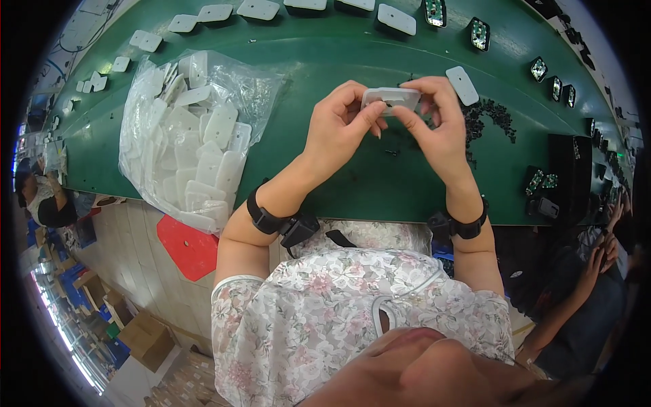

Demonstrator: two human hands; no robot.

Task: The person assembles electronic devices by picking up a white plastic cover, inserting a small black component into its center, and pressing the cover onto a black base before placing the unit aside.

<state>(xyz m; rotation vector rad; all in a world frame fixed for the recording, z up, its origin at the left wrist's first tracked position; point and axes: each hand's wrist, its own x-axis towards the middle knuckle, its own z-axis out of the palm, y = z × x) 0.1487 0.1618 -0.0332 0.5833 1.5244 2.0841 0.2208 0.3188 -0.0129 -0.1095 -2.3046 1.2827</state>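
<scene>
A white plastic cover is held up over the green table between my two hands. My left hand pinches its left end, with the thumb on the near side. At the right end, my right hand has its fingers curled round the cover and its thumb against the near side. Something small and dark shows by the thumbs, too small to make out. Just right of my right hand lies another white cover, flat on the table. Beside it spreads a pile of small black parts. One small dark piece lies below my hands.
A clear plastic bag full of white covers stands at the left. Along the far edge runs a row of white-topped pieces, then black housings with green boards. A black box stands right. A red stool is below the table.
</scene>
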